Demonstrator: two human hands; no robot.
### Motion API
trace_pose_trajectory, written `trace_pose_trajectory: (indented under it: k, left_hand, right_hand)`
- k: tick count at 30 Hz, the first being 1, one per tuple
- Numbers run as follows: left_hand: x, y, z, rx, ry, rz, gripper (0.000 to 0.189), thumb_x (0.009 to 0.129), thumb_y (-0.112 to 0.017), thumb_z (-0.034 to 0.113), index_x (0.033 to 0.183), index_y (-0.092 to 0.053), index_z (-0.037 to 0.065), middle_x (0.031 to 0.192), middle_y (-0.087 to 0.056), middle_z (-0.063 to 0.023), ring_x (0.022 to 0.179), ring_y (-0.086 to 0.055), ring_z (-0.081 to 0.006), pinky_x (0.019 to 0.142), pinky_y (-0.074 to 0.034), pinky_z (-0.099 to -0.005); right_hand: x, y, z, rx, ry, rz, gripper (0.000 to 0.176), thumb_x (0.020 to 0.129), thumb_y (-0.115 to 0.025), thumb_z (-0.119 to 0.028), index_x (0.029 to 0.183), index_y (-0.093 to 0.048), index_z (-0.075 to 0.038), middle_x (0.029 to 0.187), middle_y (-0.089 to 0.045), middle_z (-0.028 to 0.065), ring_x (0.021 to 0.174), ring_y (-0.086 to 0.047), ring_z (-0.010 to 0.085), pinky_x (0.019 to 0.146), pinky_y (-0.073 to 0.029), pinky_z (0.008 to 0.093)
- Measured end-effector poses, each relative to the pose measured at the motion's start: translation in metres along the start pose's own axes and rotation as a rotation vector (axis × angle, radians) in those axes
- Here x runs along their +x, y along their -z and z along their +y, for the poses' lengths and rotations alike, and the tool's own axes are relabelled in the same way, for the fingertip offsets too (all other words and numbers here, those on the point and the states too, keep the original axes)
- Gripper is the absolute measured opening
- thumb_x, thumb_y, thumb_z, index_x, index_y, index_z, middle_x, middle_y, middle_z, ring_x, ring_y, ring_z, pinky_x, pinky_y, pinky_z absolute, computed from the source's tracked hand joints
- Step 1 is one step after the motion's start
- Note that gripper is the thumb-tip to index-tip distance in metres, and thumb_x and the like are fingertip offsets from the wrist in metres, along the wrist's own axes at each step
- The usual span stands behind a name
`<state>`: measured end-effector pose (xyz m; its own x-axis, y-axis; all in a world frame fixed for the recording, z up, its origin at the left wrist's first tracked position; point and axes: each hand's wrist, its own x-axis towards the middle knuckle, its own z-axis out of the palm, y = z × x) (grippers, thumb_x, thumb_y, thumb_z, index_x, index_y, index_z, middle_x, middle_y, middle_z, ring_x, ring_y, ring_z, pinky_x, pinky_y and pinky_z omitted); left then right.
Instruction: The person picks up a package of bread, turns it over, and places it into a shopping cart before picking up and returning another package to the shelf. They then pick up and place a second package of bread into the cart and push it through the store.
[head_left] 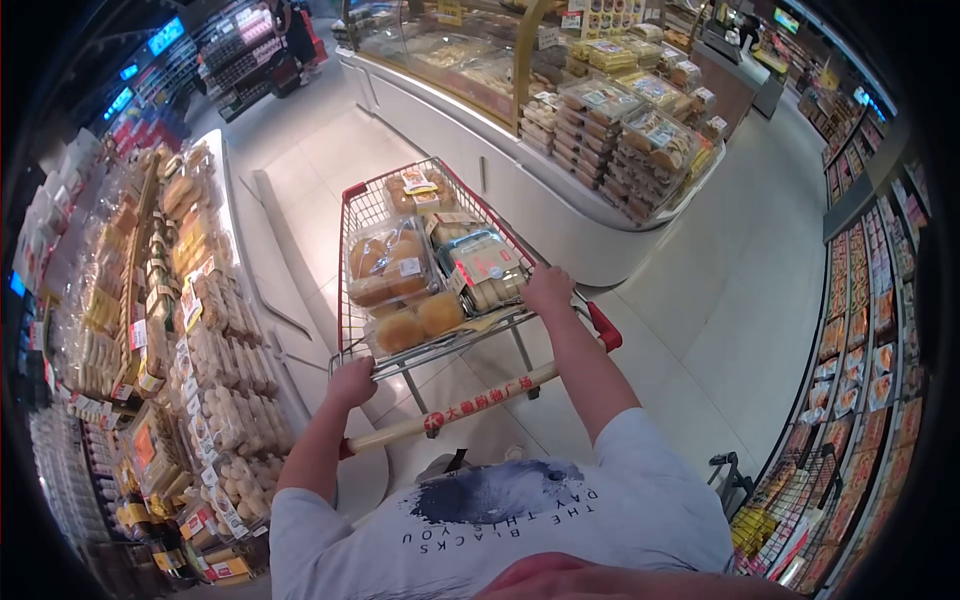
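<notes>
A shopping cart (342, 255) with a wire basket and red corners stands in front of me, loaded with packaged bread. My left hand (352, 382) is closed on the near left corner of its rim. Farther forward, my right hand (548, 288) grips the right part of the rim, close to a box with a pinkish label (487, 262). A clear pack of round buns (388, 262) lies on the left of the basket, with two golden buns (420, 320) nearer to me. The cart's handle bar (480, 402), printed in red, crosses below both hands, untouched. My fingertips are partly hidden.
A bakery shelf (215, 390) full of bagged bread runs along my left. At the front right, a display counter (600, 225) holds stacked clear boxes. Packed shelves (860, 320) line the far right, with a wire basket (790, 520) below. A person (297, 40) stands far off.
</notes>
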<state>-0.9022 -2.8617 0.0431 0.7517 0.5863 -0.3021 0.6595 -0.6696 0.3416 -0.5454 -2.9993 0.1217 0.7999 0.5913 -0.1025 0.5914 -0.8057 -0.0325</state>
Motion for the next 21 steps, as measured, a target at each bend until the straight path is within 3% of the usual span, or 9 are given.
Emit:
trace_pose_trajectory:
  k: [12, 21]
  left_hand:
    - [0.047, 0.024, -0.034, -0.041, -0.017, -0.021, 0.024, 0.072, -0.054, 0.015, 0.095, -0.054, 0.008, 0.096, -0.061, -0.0107, 0.090, -0.059, -0.0289, 0.075, -0.047, -0.0409]
    - [0.080, 0.030, -0.068, -0.085, -0.059, 0.009, 0.024, 0.073, -0.056, 0.015, 0.093, -0.053, 0.005, 0.093, -0.060, -0.0142, 0.086, -0.060, -0.0306, 0.074, -0.048, -0.0414]
  right_hand:
    - [0.053, 0.003, -0.044, -0.059, 0.038, 0.077, 0.039, 0.074, -0.059, -0.033, 0.102, -0.055, -0.006, 0.100, -0.057, 0.0166, 0.098, -0.054, 0.0309, 0.084, -0.041, 0.0448]
    - [0.097, -0.009, -0.081, -0.097, -0.007, 0.141, 0.034, 0.075, -0.057, -0.032, 0.096, -0.056, -0.006, 0.096, -0.059, 0.0160, 0.093, -0.057, 0.0308, 0.080, -0.044, 0.0441]
